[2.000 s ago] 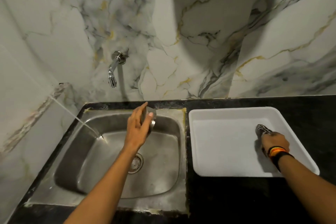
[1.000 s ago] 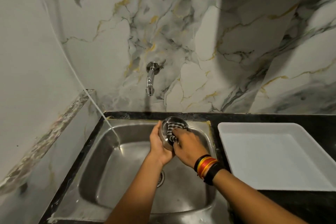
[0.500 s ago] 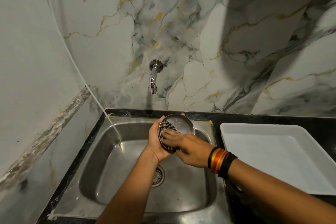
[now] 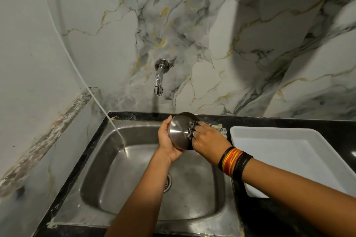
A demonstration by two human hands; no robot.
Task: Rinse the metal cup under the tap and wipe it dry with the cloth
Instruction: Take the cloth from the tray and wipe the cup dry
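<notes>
My left hand (image 4: 168, 141) holds the metal cup (image 4: 180, 131) over the back of the steel sink (image 4: 107, 175), with the cup's round base turned toward me. My right hand (image 4: 209, 139) presses the black-and-white striped cloth (image 4: 191, 131) against the cup's right side; most of the cloth is hidden under my fingers and blurred. The chrome tap (image 4: 159, 78) juts from the marble wall above and a little left of the cup, and no water comes from it.
A white plastic tray (image 4: 289, 152) lies on the black counter right of the sink. A thin white hose (image 4: 100, 106) runs down the left wall into the basin. The drain (image 4: 168, 182) sits at the sink's middle. Marble walls close the back and left.
The cup has turned from showing its open mouth to showing its base. My right hand with the cloth has shifted from inside the cup to its outer right side.
</notes>
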